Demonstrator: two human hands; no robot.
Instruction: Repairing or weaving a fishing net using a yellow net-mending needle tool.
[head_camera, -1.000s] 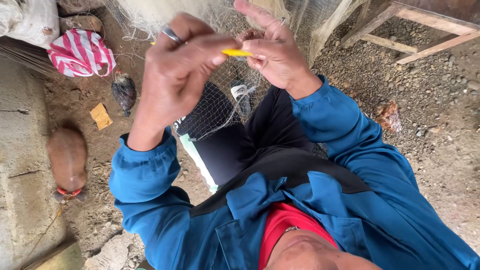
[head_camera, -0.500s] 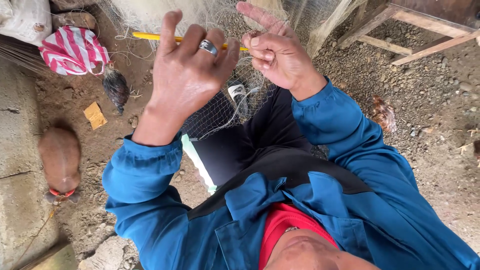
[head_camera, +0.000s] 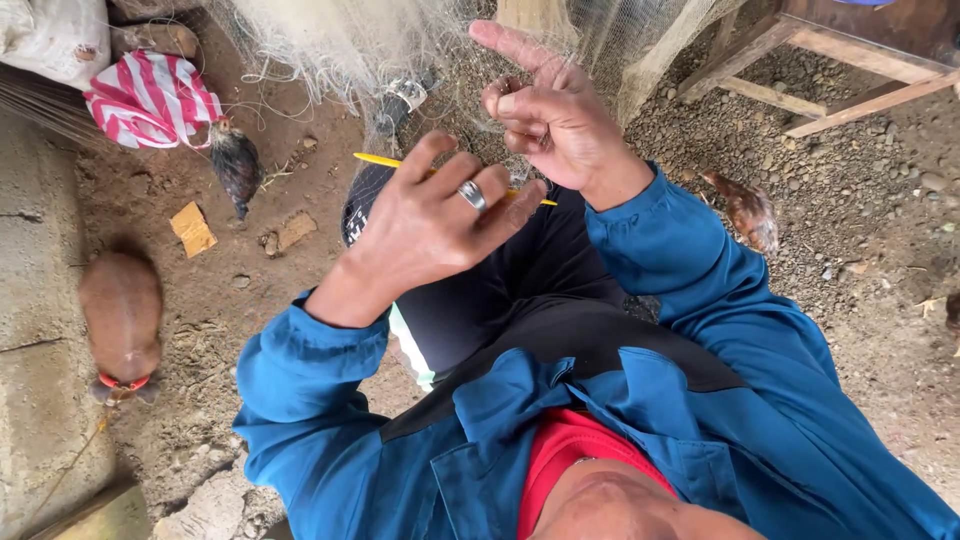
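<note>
My left hand (head_camera: 430, 225), with a silver ring on one finger, is closed around a thin yellow netting needle (head_camera: 375, 160) that lies level across my lap. Just above and to the right of it, my right hand (head_camera: 555, 120) pinches strands of the pale fishing net (head_camera: 330, 40), its index finger stretched out. The net hangs down from the top of the view onto my dark trousers (head_camera: 500, 290). Both arms are in blue sleeves.
A red-and-white striped bag (head_camera: 150, 95) and a white sack (head_camera: 50, 35) lie upper left, with a dark chicken (head_camera: 235, 160) beside them. A brown animal with a red collar (head_camera: 120, 315) is at left, a brown chicken (head_camera: 745, 210) at right, and a wooden frame (head_camera: 850, 60) upper right. The ground is dirt and gravel.
My left hand has come down from the net towards my lap with the yellow needle. My right hand keeps its pinch on the net, index finger now extended.
</note>
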